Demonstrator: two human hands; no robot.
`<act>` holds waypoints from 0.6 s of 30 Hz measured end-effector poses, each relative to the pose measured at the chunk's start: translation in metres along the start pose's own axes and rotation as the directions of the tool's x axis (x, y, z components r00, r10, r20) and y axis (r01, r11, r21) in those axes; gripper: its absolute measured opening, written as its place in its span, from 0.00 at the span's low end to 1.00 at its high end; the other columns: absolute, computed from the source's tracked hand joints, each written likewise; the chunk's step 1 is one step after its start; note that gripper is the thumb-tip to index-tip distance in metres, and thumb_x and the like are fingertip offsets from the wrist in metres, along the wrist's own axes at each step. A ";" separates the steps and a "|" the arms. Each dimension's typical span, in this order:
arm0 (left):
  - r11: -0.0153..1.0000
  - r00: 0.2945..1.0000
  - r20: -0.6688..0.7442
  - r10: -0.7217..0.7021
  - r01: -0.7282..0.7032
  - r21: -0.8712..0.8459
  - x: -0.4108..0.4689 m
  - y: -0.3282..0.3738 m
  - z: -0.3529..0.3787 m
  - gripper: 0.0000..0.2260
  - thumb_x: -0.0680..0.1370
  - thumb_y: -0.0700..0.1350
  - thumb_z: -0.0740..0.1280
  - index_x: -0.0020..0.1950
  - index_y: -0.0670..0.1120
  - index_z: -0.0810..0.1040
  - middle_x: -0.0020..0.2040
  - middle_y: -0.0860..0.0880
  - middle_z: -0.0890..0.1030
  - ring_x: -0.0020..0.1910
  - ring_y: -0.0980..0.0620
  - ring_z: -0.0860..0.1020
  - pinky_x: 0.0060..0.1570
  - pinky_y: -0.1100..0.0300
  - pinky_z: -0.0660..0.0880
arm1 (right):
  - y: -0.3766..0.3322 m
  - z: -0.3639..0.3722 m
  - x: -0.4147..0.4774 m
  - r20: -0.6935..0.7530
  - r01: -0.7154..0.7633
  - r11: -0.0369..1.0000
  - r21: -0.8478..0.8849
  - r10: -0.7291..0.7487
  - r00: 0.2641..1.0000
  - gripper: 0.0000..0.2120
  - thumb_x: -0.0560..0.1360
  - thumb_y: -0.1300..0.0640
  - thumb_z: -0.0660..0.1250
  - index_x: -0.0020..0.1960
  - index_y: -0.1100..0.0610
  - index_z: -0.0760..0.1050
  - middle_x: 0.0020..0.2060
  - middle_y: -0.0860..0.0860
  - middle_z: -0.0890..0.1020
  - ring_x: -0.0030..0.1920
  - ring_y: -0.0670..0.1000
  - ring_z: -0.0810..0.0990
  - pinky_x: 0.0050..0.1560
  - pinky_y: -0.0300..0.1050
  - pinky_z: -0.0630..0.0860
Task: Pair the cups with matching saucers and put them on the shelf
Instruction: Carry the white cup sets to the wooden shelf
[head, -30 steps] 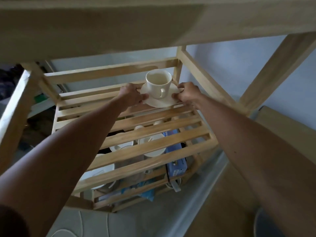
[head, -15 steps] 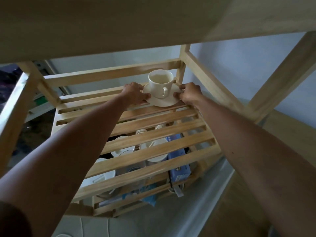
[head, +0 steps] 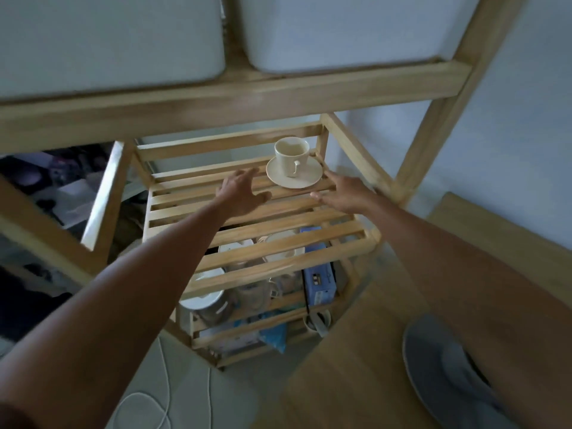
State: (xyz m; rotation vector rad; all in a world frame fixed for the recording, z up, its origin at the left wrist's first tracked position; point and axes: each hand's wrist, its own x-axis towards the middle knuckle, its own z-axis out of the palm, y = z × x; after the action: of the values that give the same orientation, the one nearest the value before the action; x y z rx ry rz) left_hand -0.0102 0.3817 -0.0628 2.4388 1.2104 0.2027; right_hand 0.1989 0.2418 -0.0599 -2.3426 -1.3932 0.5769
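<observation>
A cream cup [head: 291, 156] stands upright on its matching cream saucer [head: 309, 178], handle toward me, at the back right corner of the slatted wooden shelf [head: 247, 239]. My left hand [head: 241, 193] hovers just left of the saucer, fingers spread, holding nothing. My right hand [head: 343, 193] is just right of and below the saucer, also with fingers apart and empty. Neither hand touches the saucer.
Two white bins [head: 108, 41] sit on the shelf above. Below the slats lie white dishes [head: 278, 243], a blue box [head: 318, 283] and other clutter. A wooden table [head: 371, 366] with a grey plate [head: 448, 373] is at lower right. A wall is close on the right.
Both hands have let go of the saucer and drawn back toward me with fingers spread. The cup and saucer stay on the shelf. My view has risen, and the white bins above now show.
</observation>
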 end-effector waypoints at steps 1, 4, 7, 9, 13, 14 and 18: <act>1.000 1.000 -0.012 0.005 -0.005 0.028 -0.016 0.005 -0.004 0.35 0.75 0.61 0.66 0.78 0.54 0.58 0.78 0.45 0.61 0.76 0.42 0.59 0.70 0.41 0.62 | -0.004 -0.003 -0.016 0.023 0.005 0.999 -0.034 -0.005 1.000 0.41 0.75 0.35 0.64 0.79 0.50 0.51 0.76 0.57 0.64 0.73 0.59 0.65 0.67 0.51 0.65; 0.998 0.999 -0.027 0.037 -0.036 0.059 -0.063 0.019 -0.018 0.36 0.75 0.62 0.66 0.78 0.55 0.55 0.80 0.46 0.55 0.77 0.41 0.54 0.71 0.40 0.57 | -0.011 -0.013 -0.063 0.066 0.042 0.994 -0.102 -0.036 0.997 0.43 0.74 0.32 0.60 0.80 0.49 0.46 0.79 0.55 0.53 0.78 0.58 0.53 0.74 0.55 0.55; 0.997 0.997 -0.039 0.064 -0.062 0.048 -0.113 0.037 -0.030 0.36 0.75 0.62 0.65 0.78 0.54 0.55 0.80 0.46 0.55 0.77 0.40 0.54 0.71 0.39 0.57 | -0.015 -0.027 -0.111 0.098 0.043 0.986 -0.158 -0.027 0.995 0.46 0.73 0.28 0.57 0.80 0.48 0.42 0.80 0.55 0.46 0.79 0.57 0.45 0.75 0.57 0.49; 0.998 0.998 -0.032 0.052 -0.051 0.023 -0.144 0.051 -0.036 0.36 0.75 0.63 0.65 0.78 0.54 0.55 0.80 0.46 0.55 0.77 0.41 0.55 0.72 0.39 0.57 | -0.015 -0.041 -0.142 0.118 0.032 0.987 -0.157 -0.014 0.993 0.48 0.72 0.26 0.56 0.80 0.49 0.41 0.80 0.55 0.45 0.79 0.57 0.43 0.76 0.58 0.48; 0.998 0.998 -0.025 0.062 -0.063 -0.012 -0.205 0.081 -0.040 0.36 0.75 0.63 0.65 0.78 0.55 0.56 0.80 0.48 0.57 0.77 0.43 0.55 0.73 0.40 0.56 | -0.008 -0.072 -0.208 0.086 0.033 0.987 -0.155 -0.020 0.996 0.48 0.72 0.26 0.56 0.80 0.52 0.43 0.80 0.56 0.48 0.78 0.59 0.48 0.75 0.59 0.54; 0.996 0.997 -0.028 0.077 -0.078 -0.031 -0.220 0.089 -0.040 0.35 0.75 0.63 0.65 0.78 0.54 0.56 0.79 0.48 0.58 0.77 0.43 0.56 0.73 0.40 0.57 | -0.005 -0.080 -0.225 0.074 0.036 0.987 -0.156 -0.024 0.997 0.48 0.72 0.27 0.56 0.80 0.53 0.44 0.79 0.56 0.50 0.78 0.59 0.50 0.75 0.59 0.55; 0.986 0.992 -0.023 0.123 -0.124 -0.107 -0.266 0.125 -0.040 0.34 0.75 0.60 0.66 0.77 0.53 0.58 0.78 0.47 0.61 0.76 0.43 0.60 0.71 0.40 0.60 | 0.011 -0.107 -0.289 0.008 -0.007 0.990 -0.138 0.008 1.000 0.45 0.73 0.28 0.57 0.80 0.52 0.47 0.79 0.55 0.53 0.78 0.58 0.52 0.75 0.57 0.57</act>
State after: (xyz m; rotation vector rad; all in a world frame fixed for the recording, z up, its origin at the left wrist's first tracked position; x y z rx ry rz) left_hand -0.0945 0.1166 0.0392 2.4233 1.0276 0.3156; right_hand 0.1370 -0.0290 0.0732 -2.4558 -1.4726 0.5085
